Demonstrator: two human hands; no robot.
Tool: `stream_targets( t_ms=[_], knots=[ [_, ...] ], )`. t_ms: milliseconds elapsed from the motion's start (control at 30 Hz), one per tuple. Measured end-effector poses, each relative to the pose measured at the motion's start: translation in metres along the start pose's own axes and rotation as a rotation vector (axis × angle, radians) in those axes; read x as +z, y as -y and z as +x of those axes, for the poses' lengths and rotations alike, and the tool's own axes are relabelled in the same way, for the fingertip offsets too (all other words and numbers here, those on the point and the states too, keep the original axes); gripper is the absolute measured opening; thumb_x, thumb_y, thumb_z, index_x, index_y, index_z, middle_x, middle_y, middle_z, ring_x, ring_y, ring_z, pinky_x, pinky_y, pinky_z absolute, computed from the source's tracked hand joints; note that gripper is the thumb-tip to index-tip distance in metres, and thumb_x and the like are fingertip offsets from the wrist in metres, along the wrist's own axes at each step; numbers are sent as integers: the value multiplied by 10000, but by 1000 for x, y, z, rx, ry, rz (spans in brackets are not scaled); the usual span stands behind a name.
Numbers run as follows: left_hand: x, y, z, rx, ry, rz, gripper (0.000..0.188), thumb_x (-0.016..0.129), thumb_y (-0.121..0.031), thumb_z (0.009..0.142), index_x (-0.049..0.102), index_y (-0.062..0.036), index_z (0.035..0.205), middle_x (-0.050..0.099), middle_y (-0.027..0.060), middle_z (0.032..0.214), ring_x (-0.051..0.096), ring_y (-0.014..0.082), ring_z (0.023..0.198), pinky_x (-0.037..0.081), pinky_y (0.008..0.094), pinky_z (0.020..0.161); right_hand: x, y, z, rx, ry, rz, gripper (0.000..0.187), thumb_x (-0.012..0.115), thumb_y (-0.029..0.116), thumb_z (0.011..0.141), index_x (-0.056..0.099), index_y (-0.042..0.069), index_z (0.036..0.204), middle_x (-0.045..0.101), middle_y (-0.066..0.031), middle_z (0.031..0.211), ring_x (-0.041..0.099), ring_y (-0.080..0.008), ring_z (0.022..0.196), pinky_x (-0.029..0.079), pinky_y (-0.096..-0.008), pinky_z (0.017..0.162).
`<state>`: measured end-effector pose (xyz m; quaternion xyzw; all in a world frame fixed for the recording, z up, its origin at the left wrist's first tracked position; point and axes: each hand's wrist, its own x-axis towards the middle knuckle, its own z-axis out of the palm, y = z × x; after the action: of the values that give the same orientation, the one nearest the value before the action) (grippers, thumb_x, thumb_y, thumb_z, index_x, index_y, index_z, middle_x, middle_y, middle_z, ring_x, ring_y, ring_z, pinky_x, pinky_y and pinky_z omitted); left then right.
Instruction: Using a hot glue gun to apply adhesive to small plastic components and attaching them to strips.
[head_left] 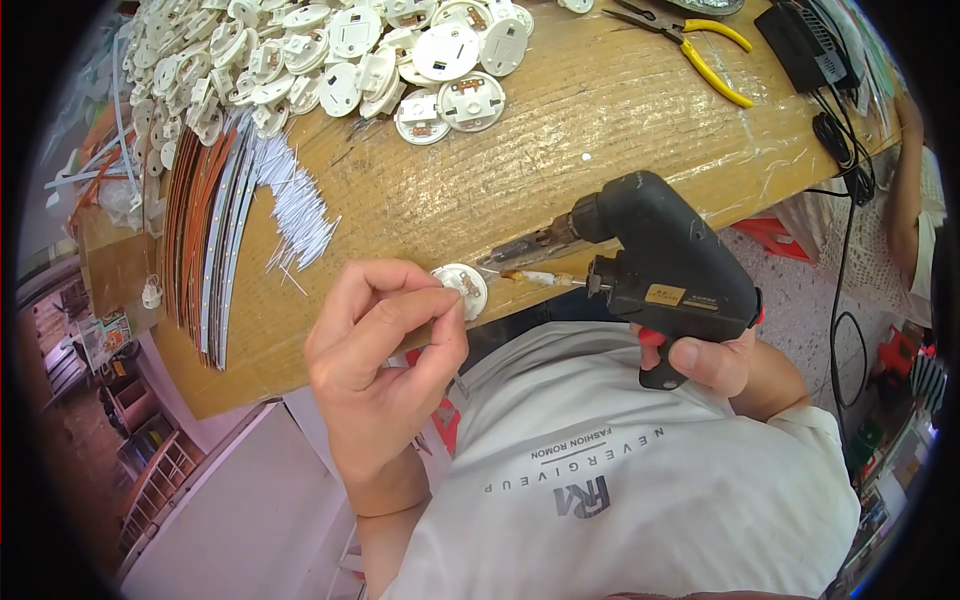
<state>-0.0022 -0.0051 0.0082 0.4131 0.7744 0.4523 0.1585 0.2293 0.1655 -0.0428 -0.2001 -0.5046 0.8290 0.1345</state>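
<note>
My left hand (385,345) is closed in a pinch, its thumb and fingertips over a small round white plastic base (474,283) at the table's near edge. Whatever lies between those fingertips is hidden or too small to name. A black soldering gun (675,255) is in my right hand (715,362), gripped by its handle, with the thumb near a red trigger. Its dark tip and a thin solder feed tube (540,277) point left at the white base. The tip ends just right of the base; whether they touch, I cannot tell.
A heap of white round bases (355,32) covers the back left. Beside it lie a bundle of short white wires (300,205) and long LED strips (205,245). Yellow-handled pliers (715,72) and a black power adapter (805,42) with cables sit back right. Another person's arm (905,185) shows at right.
</note>
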Motion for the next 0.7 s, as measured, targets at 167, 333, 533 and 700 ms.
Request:
stream_targets(
  t_ms=[167, 333, 533, 700],
  knots=[
    [-1, -1, 1, 7, 3, 7, 172, 756, 159, 764, 757, 49, 897, 653, 90, 939, 670, 133, 754, 581, 244, 597, 3, 3, 1, -21, -16, 17, 345, 699, 103, 865, 652, -57, 1167, 711, -115, 969, 657, -167, 815, 537, -298, 738],
    [-1, -1, -2, -30, 13, -19, 144, 773, 131, 799, 755, 50, 916, 659, 101, 973, 625, 128, 816, 487, 220, 657, 0, 3, 1, -83, 32, 5, 345, 688, 109, 919, 633, -54, 1219, 702, -121, 993, 649, -153, 808, 535, -286, 735],
    [0, 1, -2, -45, 2, -52, 133, 766, 127, 822, 748, 57, 934, 662, 101, 985, 622, 121, 820, 482, 213, 650, 5, 7, 0, 33, -97, 22, 487, 773, 289, 847, 640, -67, 1152, 690, -196, 1045, 694, -227, 704, 598, -333, 618],
    [2, 6, -10, -32, -50, -77, 128, 759, 123, 853, 745, 57, 962, 653, 107, 1030, 624, 126, 820, 497, 222, 664, 20, 14, 8, -84, -160, 2, 444, 748, 342, 863, 658, -63, 1023, 692, -192, 995, 690, -241, 670, 581, -337, 582]
  ],
)
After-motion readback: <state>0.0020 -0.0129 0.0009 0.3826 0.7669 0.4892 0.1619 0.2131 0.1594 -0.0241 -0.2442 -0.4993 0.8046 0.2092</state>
